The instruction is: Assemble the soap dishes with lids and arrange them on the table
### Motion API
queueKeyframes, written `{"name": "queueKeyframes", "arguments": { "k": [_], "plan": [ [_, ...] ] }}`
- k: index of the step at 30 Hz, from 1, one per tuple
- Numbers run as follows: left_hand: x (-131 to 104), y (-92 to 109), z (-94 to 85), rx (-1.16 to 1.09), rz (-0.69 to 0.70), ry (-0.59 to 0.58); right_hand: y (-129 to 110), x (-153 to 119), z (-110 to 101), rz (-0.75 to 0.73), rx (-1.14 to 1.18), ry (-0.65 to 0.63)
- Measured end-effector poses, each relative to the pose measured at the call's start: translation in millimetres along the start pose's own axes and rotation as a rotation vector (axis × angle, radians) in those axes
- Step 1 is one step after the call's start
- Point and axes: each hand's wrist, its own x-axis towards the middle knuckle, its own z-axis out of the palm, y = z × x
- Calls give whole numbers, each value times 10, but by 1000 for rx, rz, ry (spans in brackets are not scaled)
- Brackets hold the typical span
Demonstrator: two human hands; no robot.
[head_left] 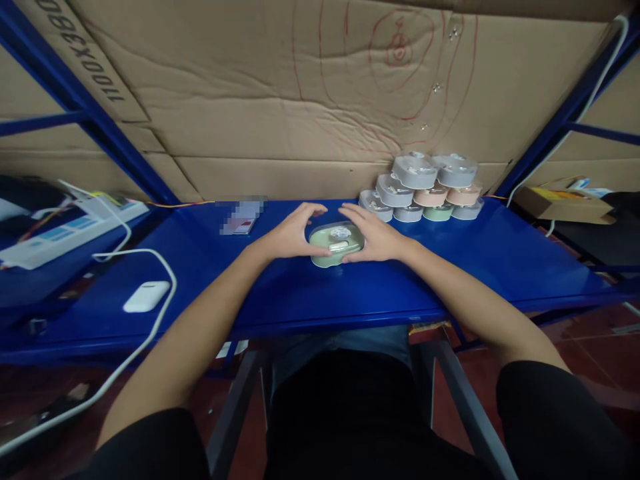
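Observation:
A small pale-green plastic box with a clear lid (336,240) sits on the blue table in front of me, with a light patterned round spot and a white piece at its lid. My left hand (295,232) curves around its left end, thumb against the front and fingers arched behind. On the other end, my right hand (383,237) is wrapped in the same way, its thumb low at the front. Both hands hold the box between them; the far fingertips' contact is hard to see.
Similar lidded boxes (415,172) in grey, peach and green are stacked at the back right. A phone-like object (244,217), partly blurred, lies at the back left. A white earbud case (147,297) and white cable (167,300) are left. Cardboard (250,87) walls the back.

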Motion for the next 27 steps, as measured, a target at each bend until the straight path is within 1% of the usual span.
{"name": "queueKeyframes", "arguments": {
  "k": [2,4,6,9,14,16,18,20,22,24,27],
  "plan": [
    [-4,30,70,-13,-71,-125,-14,0,-21,6,32,-86],
    [-1,50,146,-9,-123,-201,-45,-8,-58,57,42,-132],
    [7,57,217,-15,-142,-198,-72,-28,-108,106,50,-146],
    [17,48,299,-57,-124,-169,-98,-71,-178,124,80,-150],
    [11,40,366,-137,-125,-146,-153,-116,-227,140,113,-145],
    [8,43,375,-158,-126,-144,-156,-116,-275,128,119,-134],
    [11,38,377,-177,-111,-135,-129,-126,-371,107,126,-91],
    [20,16,365,-175,-104,-126,-76,-169,-513,116,135,-23],
    [33,-23,331,-123,-130,-119,-12,-249,-684,169,141,4],
    [46,-71,272,-32,-171,-118,49,-354,-853,265,136,-49],
    [51,-146,154,84,-220,-127,140,-493,-1028,421,105,-208]
  ]
}}
